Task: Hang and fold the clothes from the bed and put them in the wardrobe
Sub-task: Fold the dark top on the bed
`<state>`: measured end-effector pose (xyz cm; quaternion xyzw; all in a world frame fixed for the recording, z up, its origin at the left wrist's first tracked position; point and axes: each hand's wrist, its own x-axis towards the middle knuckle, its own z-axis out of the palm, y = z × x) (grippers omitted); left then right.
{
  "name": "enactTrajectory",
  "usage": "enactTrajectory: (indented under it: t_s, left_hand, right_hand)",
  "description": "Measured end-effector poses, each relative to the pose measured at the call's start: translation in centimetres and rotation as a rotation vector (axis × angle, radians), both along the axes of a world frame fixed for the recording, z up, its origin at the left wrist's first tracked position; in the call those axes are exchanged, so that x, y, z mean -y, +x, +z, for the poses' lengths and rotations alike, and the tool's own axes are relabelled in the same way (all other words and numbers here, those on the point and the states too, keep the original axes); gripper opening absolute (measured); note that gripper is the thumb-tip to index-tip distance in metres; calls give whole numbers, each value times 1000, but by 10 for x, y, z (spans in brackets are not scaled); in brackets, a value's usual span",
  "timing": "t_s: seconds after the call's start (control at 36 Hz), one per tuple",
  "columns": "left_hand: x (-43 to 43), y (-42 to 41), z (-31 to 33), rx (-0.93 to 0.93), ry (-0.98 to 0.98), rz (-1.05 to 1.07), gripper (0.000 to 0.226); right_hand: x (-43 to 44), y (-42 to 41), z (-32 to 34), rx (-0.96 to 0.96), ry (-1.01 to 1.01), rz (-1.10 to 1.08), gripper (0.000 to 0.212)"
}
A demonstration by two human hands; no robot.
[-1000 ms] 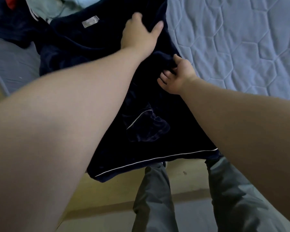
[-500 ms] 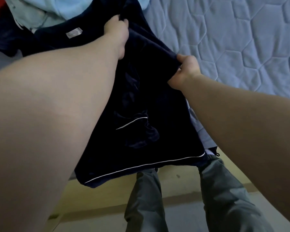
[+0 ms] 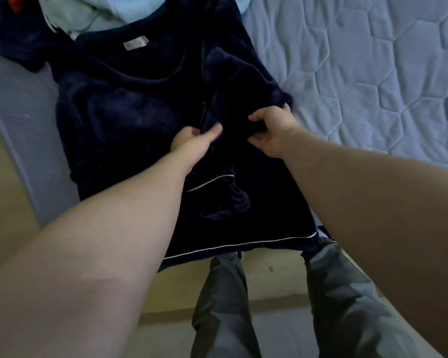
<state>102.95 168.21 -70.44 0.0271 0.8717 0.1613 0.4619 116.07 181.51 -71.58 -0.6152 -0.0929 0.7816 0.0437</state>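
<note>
Hands close together but apart at frame centre. The left hand (image 3: pixel 192 142) appears to pinch a raised fold of the navy garment (image 3: pixel 130 120) between thumb and curled fingers, slightly blurred. The right hand (image 3: pixel 270 134), toward 3 o'clock of it, clamps the bunched right edge of the same cloth. The garment lies spread on the bed (image 3: pixel 373 86), neck label (image 3: pixel 135 44) toward 12 o'clock and white-piped hem (image 3: pixel 233 245) overhanging the bed edge toward 6 o'clock. Light-blue clothes (image 3: pixel 130 11) are heaped at 12 o'clock. Judged from its plush, rumpled surface, the garment is soft, limp and fairly light; it will sag wherever unsupported. It is best held at the shoulder seams or side edges, smoothing each fold flat.
</note>
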Motion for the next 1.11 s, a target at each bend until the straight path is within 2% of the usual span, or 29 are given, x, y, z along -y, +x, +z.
enactTrajectory:
  t_s: [0.08, 0.17, 0.22, 0.31, 0.36, 0.39, 0.47, 0.5, 0.64, 0.69, 0.75, 0.83, 0.86, 0.92, 1.0, 1.06, 1.11]
  left_hand:
    - [22, 0, -5, 24, 8, -99, 45]
    - [27, 0, -1, 243, 87, 154, 29]
    - [31, 1, 4, 385, 98, 298, 39]
    - [37, 4, 6, 465, 92, 278, 71]
    - [45, 8, 7, 509, 89, 258, 80]
    - [49, 10, 7, 521, 80, 237, 74]
    - [63, 18, 2, 514, 54, 118, 32]
    - [68, 20, 1, 511, 45, 111, 26]
    - [91, 26, 2, 782, 143, 417, 23]
    - [100, 29, 3, 868, 142, 505, 31]
    - [106, 34, -1, 843, 119, 560, 44]
    - [111, 46, 0, 612, -2, 429, 62]
    - [112, 51, 2, 566, -26, 369, 62]
    - [117, 59, -2, 500, -19, 342, 47]
    - [118, 67, -7, 436, 50, 517, 38]
    - [117, 69, -6, 489, 144, 651, 33]
    - [118, 71, -2, 563, 196, 675, 27]
  right_hand:
    - [0, -2, -3, 22, 34, -6, 88]
    - [-1, -2, -7, 66, 68, -31, 85]
    - [0, -1, -9, 102, 92, -31, 82]
    - [5, -1, -12, 146, 130, -16, 74]
    - [8, -1, -14, 159, 151, -18, 72]
    - [10, -1, -15, 161, 160, -22, 71]
    - [15, -2, -19, 165, 200, -22, 74]
    - [16, -2, -20, 172, 214, -14, 75]
    - [23, -3, -21, 194, 287, -22, 75]
    - [24, -3, -22, 195, 308, -25, 72]
    - [25, -2, -21, 189, 297, -22, 70]
    - [24, 1, -18, 205, 212, -14, 66]
    - [25, 3, -17, 202, 171, 0, 64]
    - [29, 6, -14, 196, 113, 80, 53]
    - [43, 13, -9, 186, 94, 287, 21]
    - [55, 20, -9, 179, 69, 419, 16]
    - [67, 26, -9, 175, 17, 561, 18]
